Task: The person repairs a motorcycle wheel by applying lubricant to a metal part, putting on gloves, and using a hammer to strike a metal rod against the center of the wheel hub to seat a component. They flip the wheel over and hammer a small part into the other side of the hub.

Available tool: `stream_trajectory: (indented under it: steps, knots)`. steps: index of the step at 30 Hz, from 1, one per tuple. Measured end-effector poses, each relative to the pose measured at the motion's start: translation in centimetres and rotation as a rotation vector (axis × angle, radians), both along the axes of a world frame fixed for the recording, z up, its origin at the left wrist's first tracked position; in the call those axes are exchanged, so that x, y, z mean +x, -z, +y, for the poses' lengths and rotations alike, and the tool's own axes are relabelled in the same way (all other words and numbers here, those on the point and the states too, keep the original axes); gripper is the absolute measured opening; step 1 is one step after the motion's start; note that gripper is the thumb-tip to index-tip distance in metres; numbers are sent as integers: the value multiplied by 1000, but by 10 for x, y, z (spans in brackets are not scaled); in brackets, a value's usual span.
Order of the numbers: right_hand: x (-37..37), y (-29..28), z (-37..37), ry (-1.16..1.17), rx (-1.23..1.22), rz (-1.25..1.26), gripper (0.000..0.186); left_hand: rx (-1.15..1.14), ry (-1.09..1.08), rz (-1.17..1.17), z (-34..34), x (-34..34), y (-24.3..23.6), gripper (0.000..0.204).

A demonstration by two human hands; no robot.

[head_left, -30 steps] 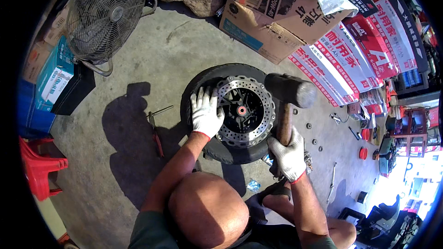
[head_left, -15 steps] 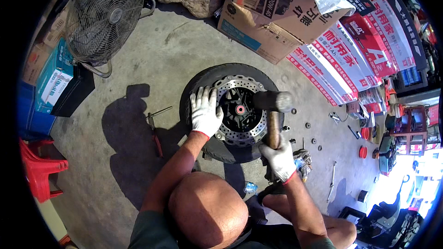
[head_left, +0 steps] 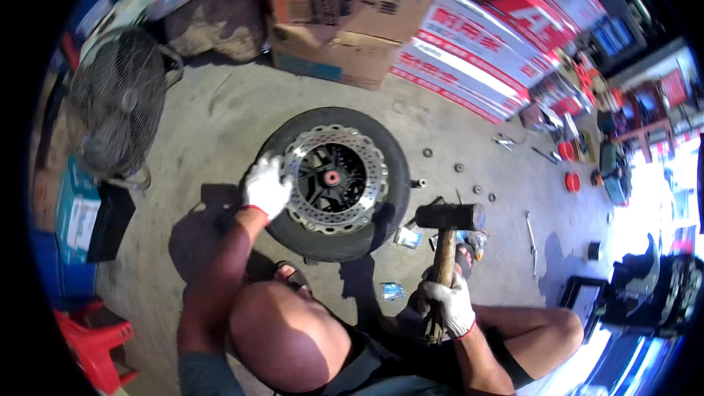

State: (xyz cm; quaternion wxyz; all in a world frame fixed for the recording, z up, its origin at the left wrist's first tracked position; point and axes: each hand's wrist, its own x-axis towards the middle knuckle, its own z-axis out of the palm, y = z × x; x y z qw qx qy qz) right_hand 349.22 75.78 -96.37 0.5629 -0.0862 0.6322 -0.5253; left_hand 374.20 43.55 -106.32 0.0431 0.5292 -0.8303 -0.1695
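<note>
A wheel lies flat on the floor, its black tyre [head_left: 400,198] around a silver brake disc [head_left: 374,189] full of small holes. At the hub's centre is a bearing with a red ring [head_left: 332,178]. My left hand [head_left: 267,188], in a white glove, is over the tyre's left side beside the disc, fingers stretched out and slightly blurred. Wrapped round the wooden handle of a hammer [head_left: 449,217] is my gloved right hand [head_left: 449,303]. The hammer's dark head is up, to the right of the tyre and apart from it.
Several small rings [head_left: 459,168] and a wrench [head_left: 531,243] lie on the floor to the right. Cardboard boxes [head_left: 341,59] stand behind the wheel. A floor fan [head_left: 125,103] is at the left, above a red stool [head_left: 92,341]. A blue packet [head_left: 392,291] lies near my legs.
The hammer has moved from over the disc's right side back toward me and right. My left hand has shifted outward from the disc toward the tyre's left edge. The whole view has turned.
</note>
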Motion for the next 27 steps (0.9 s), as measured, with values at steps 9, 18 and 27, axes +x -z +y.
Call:
stream_trajectory:
  steps: [9,18,27]
  knots:
    - [-34,26,80,467,16,-299,15,76,830,-159,38,-216,-102,31]
    - [-42,11,75,513,1,-304,20,54,522,-150,174,-325,115,30]
    - [-46,19,79,558,-36,-240,23,427,428,-50,156,-346,63,41]
